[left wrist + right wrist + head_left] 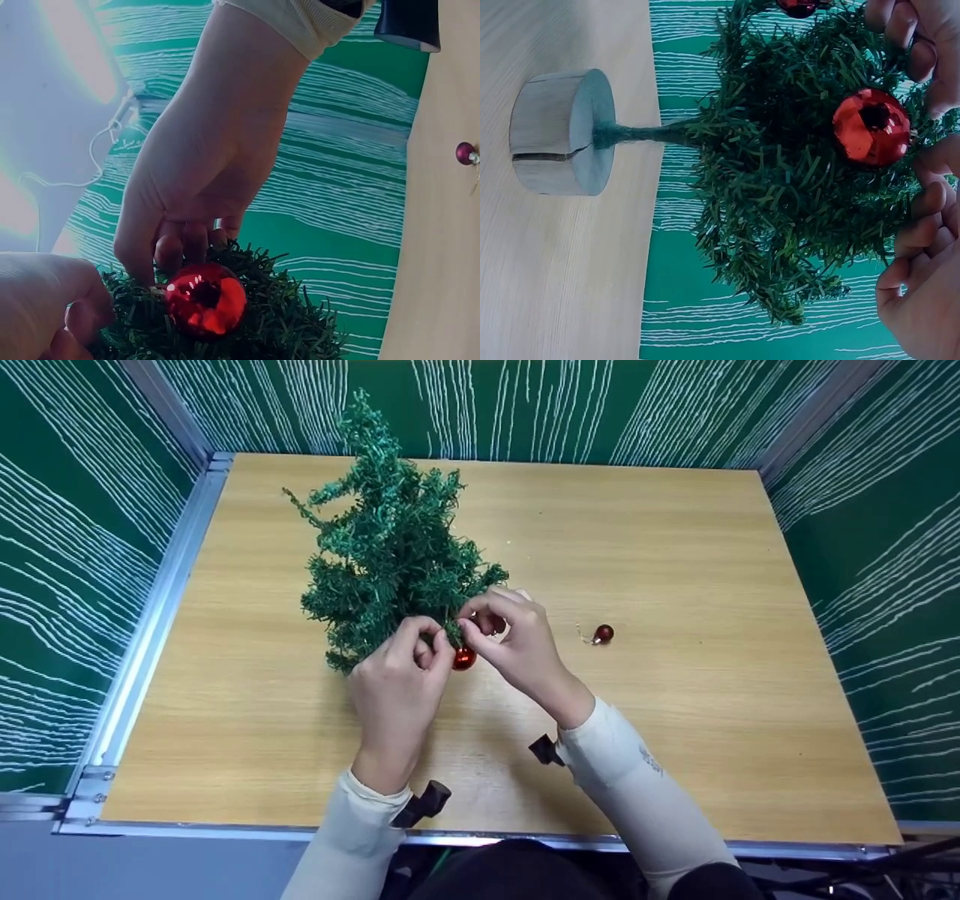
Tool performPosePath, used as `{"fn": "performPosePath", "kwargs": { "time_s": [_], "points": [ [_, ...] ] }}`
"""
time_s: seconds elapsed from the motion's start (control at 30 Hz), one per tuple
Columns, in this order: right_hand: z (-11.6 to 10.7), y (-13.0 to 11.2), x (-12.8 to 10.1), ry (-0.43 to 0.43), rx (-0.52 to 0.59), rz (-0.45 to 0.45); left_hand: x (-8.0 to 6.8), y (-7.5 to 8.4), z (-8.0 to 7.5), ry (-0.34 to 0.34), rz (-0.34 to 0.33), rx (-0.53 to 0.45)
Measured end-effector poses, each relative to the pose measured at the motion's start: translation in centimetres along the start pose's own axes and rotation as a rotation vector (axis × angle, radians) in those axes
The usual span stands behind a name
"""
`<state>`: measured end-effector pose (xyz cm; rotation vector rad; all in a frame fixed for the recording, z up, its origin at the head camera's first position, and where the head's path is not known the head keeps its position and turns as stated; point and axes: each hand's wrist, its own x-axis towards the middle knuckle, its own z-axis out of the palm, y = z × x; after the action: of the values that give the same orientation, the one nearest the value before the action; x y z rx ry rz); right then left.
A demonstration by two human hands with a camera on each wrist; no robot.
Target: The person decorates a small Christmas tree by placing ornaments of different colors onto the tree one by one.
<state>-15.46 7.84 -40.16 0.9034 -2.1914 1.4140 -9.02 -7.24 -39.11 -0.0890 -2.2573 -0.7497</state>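
A small artificial Christmas tree [397, 540] leans toward the front, its round wooden base [562, 135] visible in the right wrist view. A shiny red bauble [464, 658] hangs at a front branch, its cap between both hands' fingertips. My left hand [397, 679] pinches with thumb and index at the bauble's hanging loop, beside the branch tip. From the other side my right hand [517, 637] pinches there too, thumb against index. The loop itself is mostly hidden by the fingers. Another red bauble [799, 6] shows at the top edge of the right wrist view.
A small dark red bauble [604, 634] with a gold string lies on the wooden table [675, 720] right of the hands. Green panels with white streaks [540, 412] stand around the back and sides. A metal frame [142, 660] edges the table.
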Motion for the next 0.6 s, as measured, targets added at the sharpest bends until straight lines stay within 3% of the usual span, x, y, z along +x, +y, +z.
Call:
{"fn": "performPosePath", "kwargs": {
  "time_s": [0.2,0.6],
  "points": [
    [0.07,0.15,-0.40,0.006,0.001,-0.012,-0.28,0.20,-0.11,0.022,0.034,0.043],
    [0.01,0.36,-0.84,0.014,-0.014,-0.036,-0.71,0.02,-0.24,0.063,0.083,0.015]
  ]
}}
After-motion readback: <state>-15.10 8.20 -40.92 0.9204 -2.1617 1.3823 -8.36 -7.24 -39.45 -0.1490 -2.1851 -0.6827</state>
